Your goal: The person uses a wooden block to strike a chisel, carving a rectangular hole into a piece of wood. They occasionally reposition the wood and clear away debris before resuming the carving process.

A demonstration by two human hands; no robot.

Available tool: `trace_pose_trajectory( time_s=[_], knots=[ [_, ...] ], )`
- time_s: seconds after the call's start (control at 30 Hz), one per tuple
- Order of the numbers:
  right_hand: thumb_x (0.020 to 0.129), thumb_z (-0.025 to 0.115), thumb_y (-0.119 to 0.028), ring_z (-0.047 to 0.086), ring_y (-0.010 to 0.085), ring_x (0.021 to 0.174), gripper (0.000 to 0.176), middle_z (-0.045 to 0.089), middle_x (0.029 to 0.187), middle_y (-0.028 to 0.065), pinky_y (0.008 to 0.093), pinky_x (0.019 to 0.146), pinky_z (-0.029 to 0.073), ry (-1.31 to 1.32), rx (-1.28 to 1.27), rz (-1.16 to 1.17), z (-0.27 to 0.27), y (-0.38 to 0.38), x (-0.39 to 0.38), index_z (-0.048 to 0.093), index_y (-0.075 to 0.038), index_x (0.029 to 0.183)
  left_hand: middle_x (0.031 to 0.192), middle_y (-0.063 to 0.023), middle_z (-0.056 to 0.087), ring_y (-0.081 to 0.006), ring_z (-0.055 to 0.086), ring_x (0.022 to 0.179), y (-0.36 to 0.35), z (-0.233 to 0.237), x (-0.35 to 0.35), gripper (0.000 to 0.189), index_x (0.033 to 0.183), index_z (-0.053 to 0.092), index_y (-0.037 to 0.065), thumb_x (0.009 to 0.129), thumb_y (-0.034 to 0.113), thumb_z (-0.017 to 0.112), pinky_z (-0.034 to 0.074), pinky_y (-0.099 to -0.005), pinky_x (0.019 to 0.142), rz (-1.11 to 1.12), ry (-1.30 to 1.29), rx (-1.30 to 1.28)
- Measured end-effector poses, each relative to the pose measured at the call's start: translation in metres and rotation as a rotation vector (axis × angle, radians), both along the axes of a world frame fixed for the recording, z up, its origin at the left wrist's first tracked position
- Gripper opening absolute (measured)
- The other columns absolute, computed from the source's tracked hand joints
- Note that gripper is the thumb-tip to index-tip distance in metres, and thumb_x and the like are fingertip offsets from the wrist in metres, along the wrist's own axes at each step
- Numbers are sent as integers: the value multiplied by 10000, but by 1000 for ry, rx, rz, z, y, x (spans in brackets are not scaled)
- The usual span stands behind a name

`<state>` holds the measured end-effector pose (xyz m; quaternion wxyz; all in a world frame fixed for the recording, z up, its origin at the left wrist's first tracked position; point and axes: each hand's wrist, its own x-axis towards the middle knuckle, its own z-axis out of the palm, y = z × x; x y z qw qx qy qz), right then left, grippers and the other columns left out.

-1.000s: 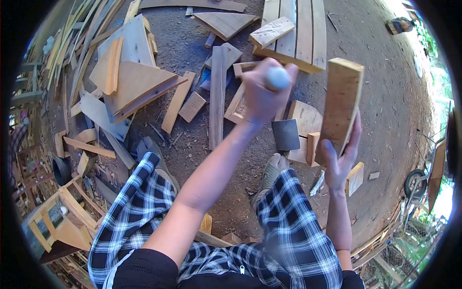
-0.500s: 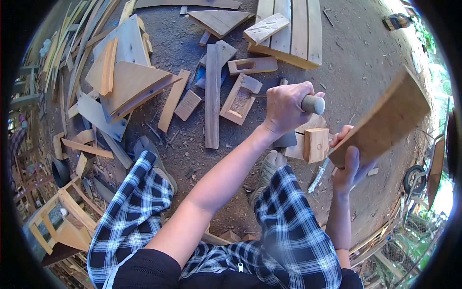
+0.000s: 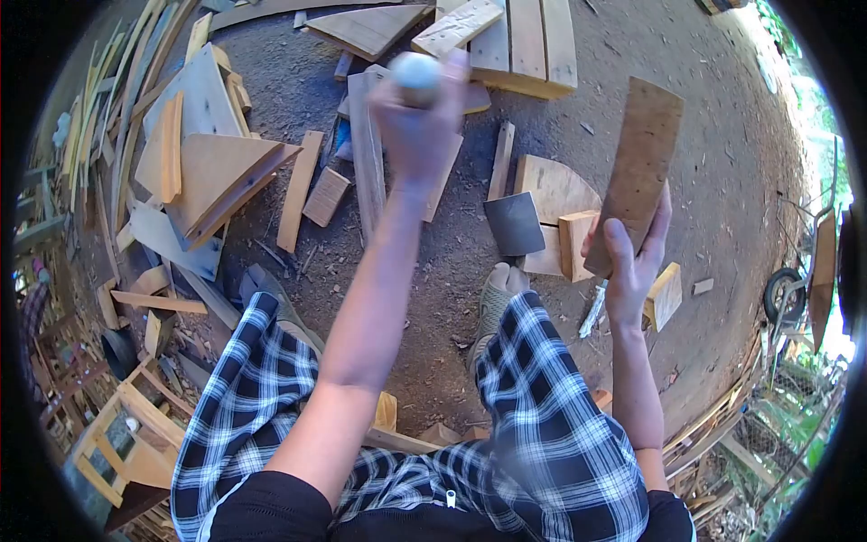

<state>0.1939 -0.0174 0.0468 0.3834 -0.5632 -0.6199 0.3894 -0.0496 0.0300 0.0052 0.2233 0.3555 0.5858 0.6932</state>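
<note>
My left hand (image 3: 417, 135), blurred by motion, is wrapped round a tool with a pale round handle end (image 3: 416, 74); the rest of the tool is hidden. Below it lie a long grey-brown strip (image 3: 366, 149) and other wood pieces. On the right, my right hand (image 3: 637, 262) grips the lower end of a flat brown board (image 3: 643, 149), held raised and nearly upright. Beside that hand sit a wooden block (image 3: 576, 244) and a rounded wood piece (image 3: 553, 185). A dark square metal blade (image 3: 516, 224) rests near my foot.
Stacked triangular panels (image 3: 212, 176) and long thin strips lie at the left. A slatted wooden piece (image 3: 526, 41) is at the top. A small wooden frame (image 3: 126, 434) stands lower left. A wheel (image 3: 784, 292) is at the far right.
My left hand has moved left and up with the tool. The board in my right hand has swung from a rightward slant to nearly upright. The view has shifted slightly, too.
</note>
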Motion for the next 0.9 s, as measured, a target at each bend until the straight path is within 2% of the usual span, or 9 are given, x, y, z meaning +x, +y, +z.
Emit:
trace_pose_trajectory(
  time_s=[0.03, 0.07, 0.17, 0.2, 0.57, 0.7, 0.77, 0.8, 0.9],
  knots=[
    [826, 655, -388, 435, 277, 1239, 822, 399, 1367, 166, 416, 1023, 363, 8, -53, -7, 1, -2, -2, 255, -48, 1459, 543, 58, 511, -23, 462, 450, -2, 7, -10, 251, 678, 557, 105, 876, 183, 691, 369, -201, 418, 13, -166, 34],
    [819, 660, -409, 434, 288, 1247, 836, 398, 1372, 173, 430, 1029, 366, -43, -6, 22, 1, -1, -3, 253, -59, 1461, 528, 66, 479, -22, 432, 435, -4, 10, -17, 251, 688, 533, 113, 885, 171, 676, 353, -201, 418, 30, -330, 68],
    [806, 669, -418, 438, 300, 1250, 860, 401, 1372, 181, 443, 1036, 368, -93, 3, 41, 3, -2, -10, 240, -71, 1466, 510, 67, 424, -25, 372, 415, -11, 11, -24, 263, 698, 486, 129, 889, 144, 665, 320, -203, 427, -59, -447, 197],
    [806, 669, -418, 438, 300, 1250, 860, 401, 1372, 181, 443, 1036, 368, -93, 2, 44, 2, -2, -11, 240, -71, 1466, 511, 54, 429, -28, 358, 409, -11, 8, -23, 259, 704, 482, 127, 891, 141, 661, 304, -207, 430, -36, -370, 193],
    [796, 662, -352, 503, 305, 1200, 850, 421, 1352, 190, 455, 1000, 433, -153, 19, 153, -3, -3, -13, 217, -116, 1480, 514, 62, 440, -19, 388, 426, -16, -8, -11, 257, 694, 510, 119, 891, 153, 672, 313, -186, 421, -110, -265, 119],
    [801, 660, -316, 503, 292, 1197, 839, 426, 1347, 183, 429, 989, 436, -166, 73, 192, 9, 2, -20, 218, -85, 1475, 549, 66, 492, -7, 463, 491, -14, -1, 8, 245, 698, 551, 110, 896, 176, 679, 347, -172, 438, -116, -47, 94],
    [807, 625, -340, 599, 237, 884, 740, 551, 1079, 175, 360, 750, 518, -6, 131, 71, 26, 3, -27, 315, -25, 1400, 580, 55, 531, -9, 498, 530, -12, -3, 22, 241, 695, 569, 97, 891, 172, 688, 379, -178, 457, -146, 98, 141],
    [801, 621, -301, 571, 171, 684, 613, 568, 857, 127, 283, 592, 495, 86, 231, 101, 29, 7, -23, 397, 2, 1284, 580, 55, 531, -9, 498, 530, -12, -4, 28, 241, 695, 569, 97, 891, 172, 688, 379, -178, 457, -146, 100, 140],
    [791, 637, -304, 588, 165, 706, 616, 587, 876, 140, 285, 610, 500, -38, 310, 142, 28, 8, -32, 420, -2, 1282, 596, 21, 577, -31, 538, 549, -12, -5, 43, 237, 697, 577, 62, 854, 157, 726, 417, -204, 473, -206, 166, 120]
  ],
)
